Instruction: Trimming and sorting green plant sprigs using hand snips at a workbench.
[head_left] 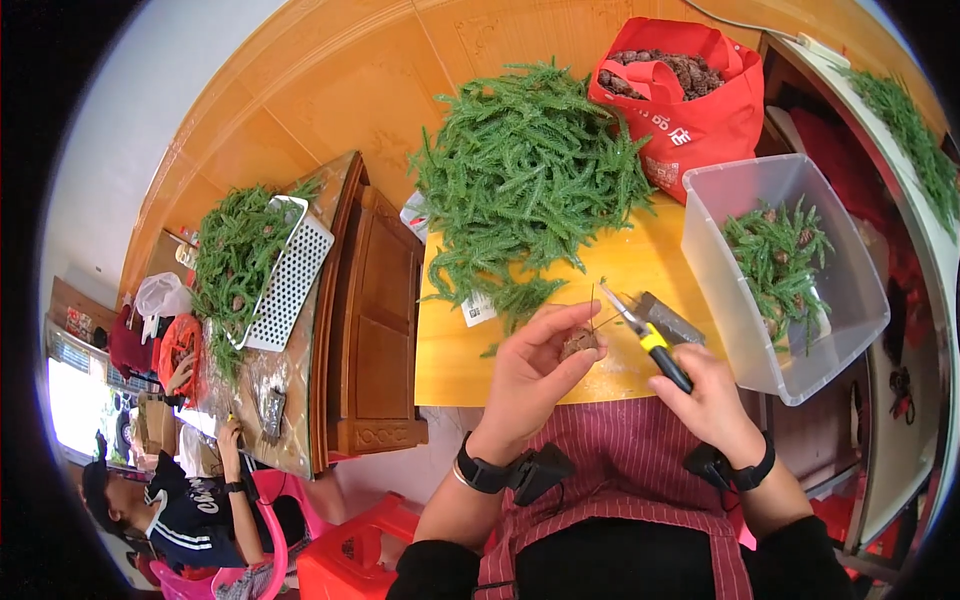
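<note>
- Left hand [535, 365] curled around a small brown cone-like lump [579, 344]; fingers clenched on it, thumb on top, held just above the near edge of the yellow table [450, 350].
- A thin green sprig stub [592, 300] sticks up out of the lump, next to the tool tips.
- Right hand [708, 398] wrapped tight on the yellow-and-black handles of a pair of pliers [645, 335]; fingers closed around the grip.
- Pliers' metal nose points up-left, toward the lump; tips sit right at the sprig. Cannot tell if the tips actually pinch it.
- Both wrists wear black bands with a black clip-on device.
- Big heap of green fir-like sprigs [525, 180] on the far part of the table, well beyond the hands.
- Small grey flat object [672, 318] lies on the table just behind the pliers.
- White paper label [478, 308] pokes out under the near edge of the heap.
- Clear plastic bin [800, 345] to the right of the table, near the right hand; holds finished green sprigs with brown cones [775, 255].
- Red bag [700, 120] at far right, behind the bin, filled with brown cones [670, 65].
- Red-striped apron [620, 470] across the person's lap, below both hands.
- Left side: second table with a white perforated tray [292, 280] piled with more greenery; another person [190, 510] seated there on a pink chair, well apart.
- 1 red plastic stool [350, 555] on the floor at bottom centre-left.
</note>
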